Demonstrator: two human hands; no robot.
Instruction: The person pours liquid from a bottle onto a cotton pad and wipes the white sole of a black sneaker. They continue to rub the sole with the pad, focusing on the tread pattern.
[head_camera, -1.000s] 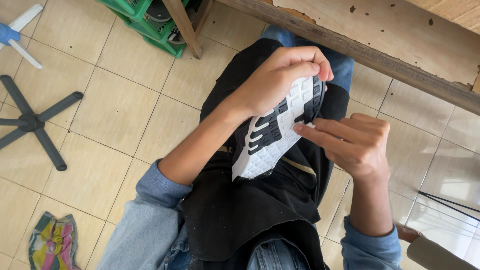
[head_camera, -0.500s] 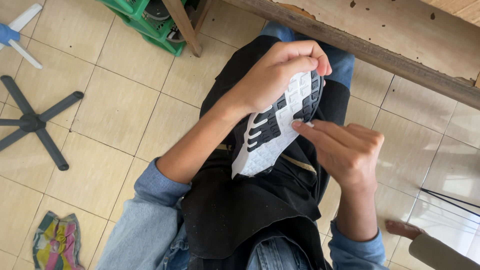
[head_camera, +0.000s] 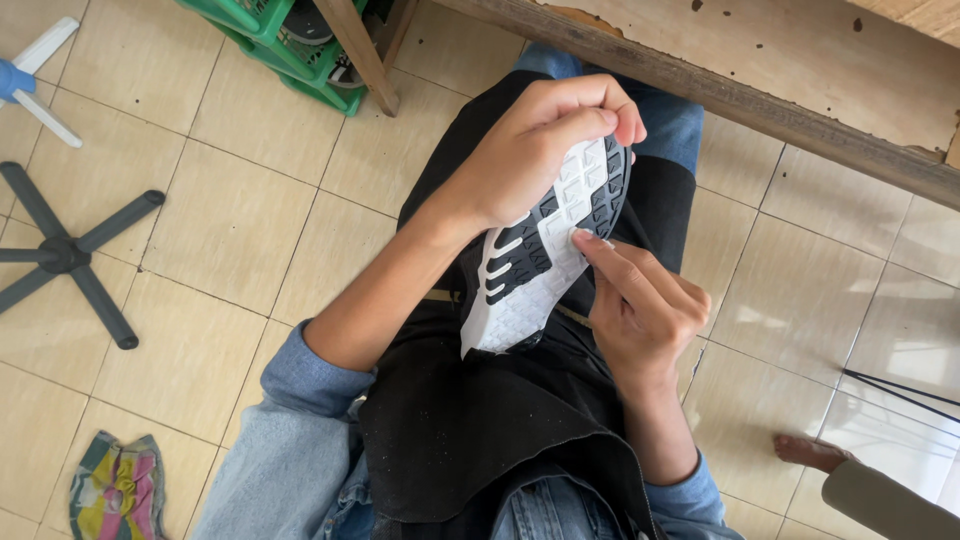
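A sports shoe (head_camera: 545, 250) with a white and black sole lies upside down over my lap, sole facing up. My left hand (head_camera: 535, 145) grips its toe end, fingers curled over the tip. My right hand (head_camera: 640, 300) rests at the sole's right edge, with thumb and forefinger pinched on a small white bit at the tread. A black apron (head_camera: 470, 420) covers my jeans under the shoe.
A worn wooden bench edge (head_camera: 760, 105) runs across the top right. Green crates (head_camera: 275, 35) stand at the top, a black chair base (head_camera: 65, 255) at the left, a colourful rag (head_camera: 110, 490) at the bottom left. Another person's foot (head_camera: 810, 452) shows at the bottom right.
My right hand has moved left and closer to the sole, its fingers now pinched at the tread. The shoe has shifted slightly up and left with my left hand.
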